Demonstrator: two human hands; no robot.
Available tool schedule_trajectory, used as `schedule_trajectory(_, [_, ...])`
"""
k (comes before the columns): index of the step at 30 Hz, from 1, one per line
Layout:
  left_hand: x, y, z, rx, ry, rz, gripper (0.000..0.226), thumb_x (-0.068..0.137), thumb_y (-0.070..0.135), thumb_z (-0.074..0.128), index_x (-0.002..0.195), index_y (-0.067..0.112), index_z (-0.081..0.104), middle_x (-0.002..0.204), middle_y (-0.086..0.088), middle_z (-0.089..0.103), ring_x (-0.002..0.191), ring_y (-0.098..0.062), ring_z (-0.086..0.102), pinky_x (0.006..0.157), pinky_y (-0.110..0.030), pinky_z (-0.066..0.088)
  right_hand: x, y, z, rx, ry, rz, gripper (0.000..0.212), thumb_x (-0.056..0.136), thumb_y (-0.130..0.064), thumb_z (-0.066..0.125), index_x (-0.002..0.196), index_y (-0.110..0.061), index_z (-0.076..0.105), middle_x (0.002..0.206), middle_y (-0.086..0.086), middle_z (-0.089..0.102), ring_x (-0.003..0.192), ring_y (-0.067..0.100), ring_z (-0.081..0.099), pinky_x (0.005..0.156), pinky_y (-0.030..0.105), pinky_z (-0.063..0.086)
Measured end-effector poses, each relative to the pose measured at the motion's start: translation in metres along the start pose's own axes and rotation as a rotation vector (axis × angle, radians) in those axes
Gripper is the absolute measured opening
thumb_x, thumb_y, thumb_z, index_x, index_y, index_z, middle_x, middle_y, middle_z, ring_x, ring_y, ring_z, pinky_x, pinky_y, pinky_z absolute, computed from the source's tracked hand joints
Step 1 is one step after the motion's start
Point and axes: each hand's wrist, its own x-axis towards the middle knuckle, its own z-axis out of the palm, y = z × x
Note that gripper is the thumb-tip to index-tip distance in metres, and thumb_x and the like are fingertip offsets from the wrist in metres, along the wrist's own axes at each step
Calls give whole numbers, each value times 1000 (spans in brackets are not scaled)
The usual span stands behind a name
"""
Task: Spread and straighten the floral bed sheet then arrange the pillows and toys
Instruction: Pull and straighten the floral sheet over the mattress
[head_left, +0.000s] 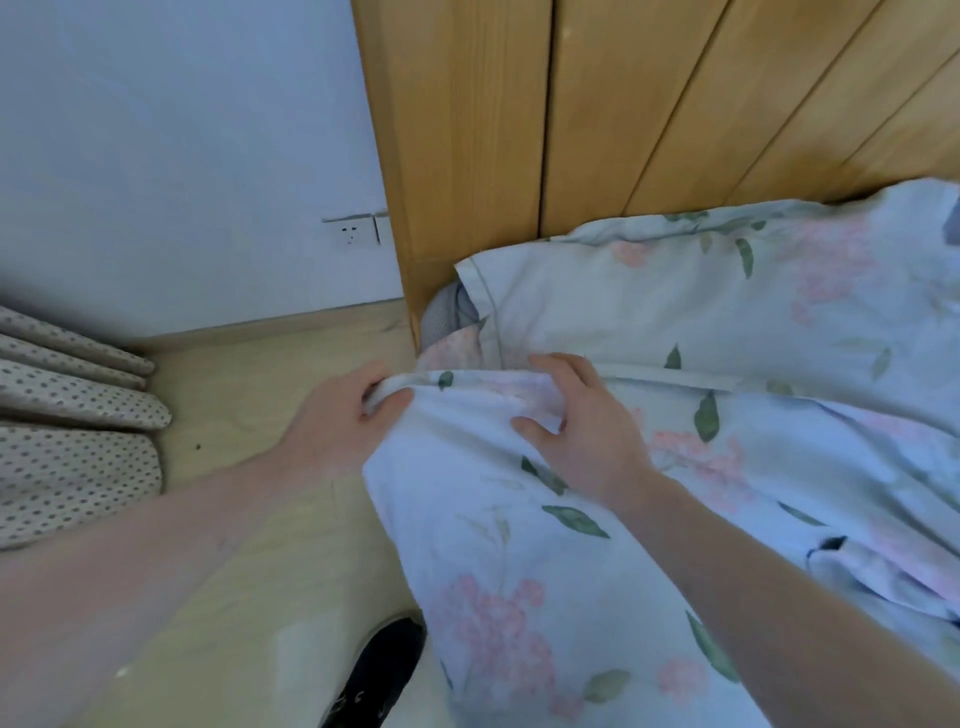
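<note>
Here the left hand (337, 423) pinches the floral sheet (519, 571) edge; right hand (576, 426) rests spread atop.

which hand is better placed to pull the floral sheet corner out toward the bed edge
Left. The left hand already pinches the folded corner of the pale floral cotton sheet at the bed's edge; the right hand lies flat on top, fingers spread.

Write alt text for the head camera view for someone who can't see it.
Two bare hands work a floral bed sheet at the bed's corner: the left hand pinches its edge, the right hand presses flat on top. A matching pillow lies against the wooden headboard.
</note>
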Motion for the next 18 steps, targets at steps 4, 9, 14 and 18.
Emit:
schedule_trajectory(4, [-1,3,-10,-107,106,62,42,87,62,64,80,21,57,64,3,59,60,-13,54,52,-27,38,13,-12,0,19,66,59,20,95,-41,64,78,-30,61,69,-4,56,70,24,55,61,35,42])
schedule_trajectory(9, [0,-57,-34,142,-154,-118,66,71,89,55,57,25,49,45,10,45,41,-7,42,47,-29,29,26,-18,-24,83,181,30,28,87,-23,65,69,-12,48,63,1,46,63,18,48,57,35,37])
schedule_trajectory(14, [28,-111,-59,62,-78,-241,68,79,77,58,55,17,36,48,8,27,45,-12,30,52,-29,23,60,-25,-26,10,109,2,20,92,-24,63,75,-14,60,79,1,53,74,19,51,66,34,38])
schedule_trajectory(18, [44,-125,-41,64,7,-332,38,88,57,67,65,27,61,63,10,59,61,-18,57,54,-28,38,74,-23,-2,-46,13,45,13,97,-23,60,89,-15,66,95,8,56,84,32,58,74,40,48])
